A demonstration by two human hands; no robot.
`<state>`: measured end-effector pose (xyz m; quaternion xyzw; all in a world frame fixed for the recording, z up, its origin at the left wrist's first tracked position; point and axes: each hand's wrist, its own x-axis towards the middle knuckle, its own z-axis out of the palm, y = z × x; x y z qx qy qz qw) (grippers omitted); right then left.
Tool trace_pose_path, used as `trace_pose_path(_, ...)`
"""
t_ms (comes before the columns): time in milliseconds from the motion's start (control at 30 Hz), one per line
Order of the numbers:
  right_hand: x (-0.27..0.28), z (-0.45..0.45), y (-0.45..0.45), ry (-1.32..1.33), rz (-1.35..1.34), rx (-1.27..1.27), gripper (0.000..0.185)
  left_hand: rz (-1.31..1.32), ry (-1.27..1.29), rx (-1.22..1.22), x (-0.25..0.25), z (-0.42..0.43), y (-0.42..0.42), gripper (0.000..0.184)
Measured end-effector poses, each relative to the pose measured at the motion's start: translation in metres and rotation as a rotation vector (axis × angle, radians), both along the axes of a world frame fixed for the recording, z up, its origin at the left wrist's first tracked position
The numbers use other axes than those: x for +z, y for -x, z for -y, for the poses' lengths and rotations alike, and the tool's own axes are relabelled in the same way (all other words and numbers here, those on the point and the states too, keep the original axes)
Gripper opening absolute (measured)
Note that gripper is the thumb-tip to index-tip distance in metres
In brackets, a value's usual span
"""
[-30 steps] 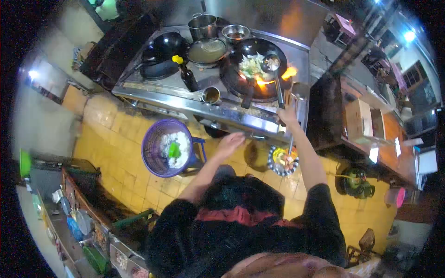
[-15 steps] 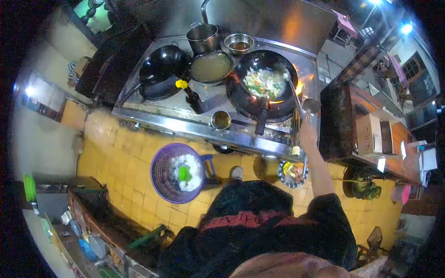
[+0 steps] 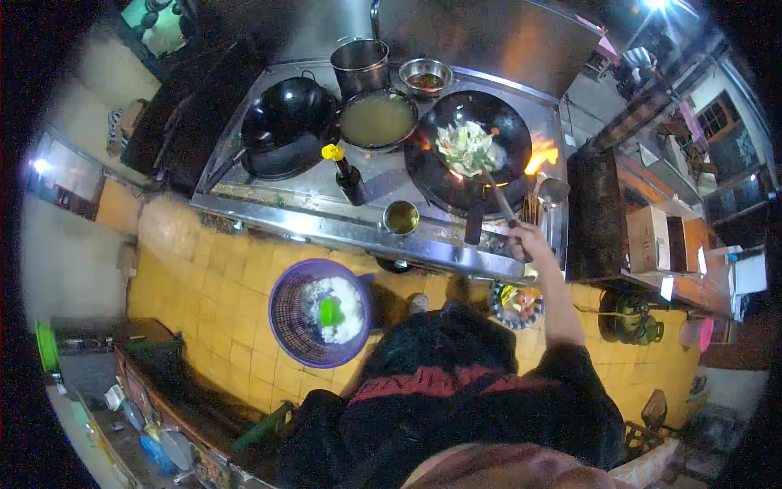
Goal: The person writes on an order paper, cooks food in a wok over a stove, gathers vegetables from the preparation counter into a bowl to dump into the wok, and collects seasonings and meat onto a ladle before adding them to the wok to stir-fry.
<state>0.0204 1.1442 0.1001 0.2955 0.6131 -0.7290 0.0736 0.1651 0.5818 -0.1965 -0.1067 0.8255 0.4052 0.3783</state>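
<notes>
My right hand [image 3: 528,242] is closed round the handle of a long metal spatula [image 3: 500,196], whose head is buried in the food. It reaches into a black wok [image 3: 513,134] on the stove. Pale and green chopped vegetables [image 3: 464,147] lie in the wok, with small orange bits among them. Flames [image 3: 541,153] rise at the wok's right side. Just left of my right hand, the wok's dark handle [image 3: 474,223] points towards me. A ladle [image 3: 554,191] rests on the stove beyond the hand. My left hand is out of sight.
On the stove [image 3: 301,213] stand a second wok [image 3: 281,122], a tall pot [image 3: 359,67], a pan of cloudy liquid [image 3: 377,121], a steel bowl [image 3: 425,77], a yellow-capped bottle [image 3: 348,179] and a cup [image 3: 401,218]. A purple basket [image 3: 285,322] and a patterned bowl [image 3: 516,305] are below.
My right hand has drawn back towards the stove's front edge and slightly left. The spatula now slants further left into the vegetables, which are heaped together. The flames at the right look larger.
</notes>
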Motion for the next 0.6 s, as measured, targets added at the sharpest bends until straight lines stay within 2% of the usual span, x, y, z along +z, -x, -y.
trace_pose_path(33, -0.009, -0.021, -0.001, -0.129, 0.051, 0.103, 0.016, 0.0, 0.006, -0.001, -0.002, 0.0, -0.003, 0.025)
trace_pose_path(67, -0.004, -0.02, -0.002, -0.128, 0.051, 0.115, 0.016, -0.009, 0.017, -0.008, -0.005, -0.001, -0.007, 0.026)
trace_pose_path(133, 0.002, -0.018, -0.014, -1.4, -0.313, 0.115, 0.034, -0.006, 0.029, -0.015, -0.008, 0.0, -0.018, 0.027)
trace_pose_path(167, 0.002, -0.016, -0.013, -1.396, -0.316, 0.126, 0.034, -0.016, 0.04, -0.022, -0.011, -0.002, -0.024, 0.027)
trace_pose_path(233, 0.005, -0.015, 0.0, -1.37, 0.216, 0.098, 0.051, -0.025, 0.053, -0.03, -0.017, -0.009, -0.033, 0.028)
trace_pose_path(267, -0.01, -0.021, 0.004, -1.368, 0.212, 0.105, 0.051, -0.026, 0.055, -0.031, -0.016, -0.012, -0.039, 0.029)
trace_pose_path(333, -0.056, -0.039, 0.013, -1.608, -0.162, 0.022, 0.049, -0.031, 0.062, -0.028, -0.023, -0.018, -0.05, 0.029)
trace_pose_path(400, -0.041, -0.047, 0.019, -1.542, -0.163, -0.005, 0.045, -0.062, 0.071, -0.026, -0.017, -0.034, -0.056, 0.03)
trace_pose_path(467, 0.037, -0.052, 0.014, -1.38, 0.188, 0.472, 0.039, -0.079, 0.073, -0.011, -0.02, -0.043, -0.064, 0.032)
trace_pose_path(533, 0.054, -0.06, 0.013, -1.417, 0.107, 0.479, 0.04, -0.112, 0.073, 0.008, -0.01, -0.062, -0.064, 0.033)
trace_pose_path(600, 0.041, -0.063, 0.011, -1.475, 0.164, 0.26, 0.044, -0.138, 0.074, 0.04, -0.004, -0.076, -0.071, 0.034)
